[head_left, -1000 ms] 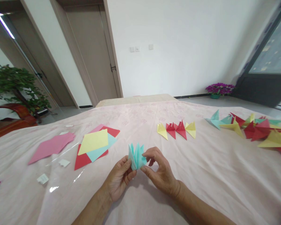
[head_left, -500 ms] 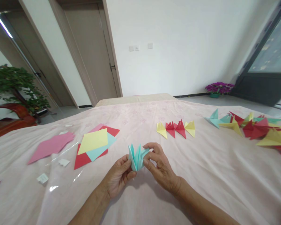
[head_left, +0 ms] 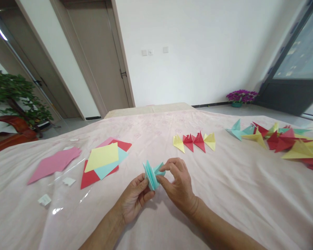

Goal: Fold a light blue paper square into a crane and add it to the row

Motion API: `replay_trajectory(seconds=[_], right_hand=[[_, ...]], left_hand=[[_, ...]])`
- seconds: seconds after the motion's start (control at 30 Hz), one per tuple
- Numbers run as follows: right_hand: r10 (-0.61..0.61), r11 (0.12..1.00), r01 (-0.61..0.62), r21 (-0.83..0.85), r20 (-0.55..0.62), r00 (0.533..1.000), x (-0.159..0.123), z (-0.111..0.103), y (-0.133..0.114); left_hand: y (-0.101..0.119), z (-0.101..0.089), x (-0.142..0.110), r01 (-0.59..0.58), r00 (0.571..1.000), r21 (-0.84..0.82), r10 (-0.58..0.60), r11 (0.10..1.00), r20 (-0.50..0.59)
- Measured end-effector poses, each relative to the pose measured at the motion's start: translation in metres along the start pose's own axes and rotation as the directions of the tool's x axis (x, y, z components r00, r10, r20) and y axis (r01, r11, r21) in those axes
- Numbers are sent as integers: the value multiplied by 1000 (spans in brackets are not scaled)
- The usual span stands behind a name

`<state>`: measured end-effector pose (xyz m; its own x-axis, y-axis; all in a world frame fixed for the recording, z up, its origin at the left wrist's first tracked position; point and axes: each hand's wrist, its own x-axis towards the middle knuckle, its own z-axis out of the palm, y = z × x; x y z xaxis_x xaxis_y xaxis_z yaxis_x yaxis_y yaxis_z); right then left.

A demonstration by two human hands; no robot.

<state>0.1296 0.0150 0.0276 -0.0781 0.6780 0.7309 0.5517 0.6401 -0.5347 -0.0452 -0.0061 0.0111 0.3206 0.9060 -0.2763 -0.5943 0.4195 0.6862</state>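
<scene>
A folded turquoise origami paper [head_left: 151, 176] is held up between my two hands above the cloth-covered table. My left hand [head_left: 135, 197] pinches its lower left side between thumb and fingers. On the other side, the thumb and index finger of my right hand [head_left: 179, 185] close on the right flap. Several upright layers of the paper fan out at its top. Part of its lower edge is hidden by my left fingers.
Square sheets [head_left: 102, 158] in yellow, turquoise and red lie left of my hands, with pink sheets [head_left: 54, 164] farther left. Small white scraps [head_left: 69, 181] lie near them. A row of red and yellow folded cranes [head_left: 199, 142] stands beyond; more folded cranes [head_left: 284, 140] pile up at right.
My right fingers have pulled the right flap of the turquoise paper outward and now pinch it. The paper has tilted, its layers closer together. My left hand keeps its hold. The view has shifted slightly.
</scene>
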Motion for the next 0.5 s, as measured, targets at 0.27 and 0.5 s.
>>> replay_trajectory(seconds=[0.27,0.5], right_hand=[[-41,999,45,-26,120,992,-1,-5,-3],[-102,995,99,33,127,987,-4,-5,-5]], left_hand=[[-2,3,0,-32,999,-131,27,991,-37],[2,2,2,-97,991,-176,79,979,-108]])
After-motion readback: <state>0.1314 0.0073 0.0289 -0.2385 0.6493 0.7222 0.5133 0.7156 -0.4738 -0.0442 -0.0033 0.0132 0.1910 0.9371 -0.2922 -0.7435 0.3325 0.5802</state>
